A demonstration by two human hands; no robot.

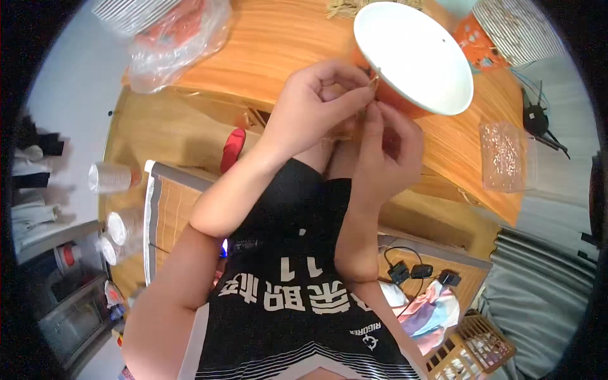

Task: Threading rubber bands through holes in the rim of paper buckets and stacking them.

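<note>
My left hand (pixel 320 104) and my right hand (pixel 391 149) meet in front of me at the table's near edge. Between their pinched fingertips is a small, thin, tan piece (pixel 375 82), too small to make out its kind. The left thumb and forefinger are closed on it, and the right thumb and forefinger press together just below. Right behind my fingers stands a wide round tub (pixel 415 54), white inside and orange outside, with a small dark speck in it. Its near rim is close to my left fingertips.
Nested ridged tubs (pixel 136 16) in clear plastic lie at the far left, another stack (pixel 516 28) at the far right. A straw-like bundle (pixel 345 9) lies behind the tub. A clear plastic pack (pixel 503 157) and a black device with antennas (pixel 537 119) are at right.
</note>
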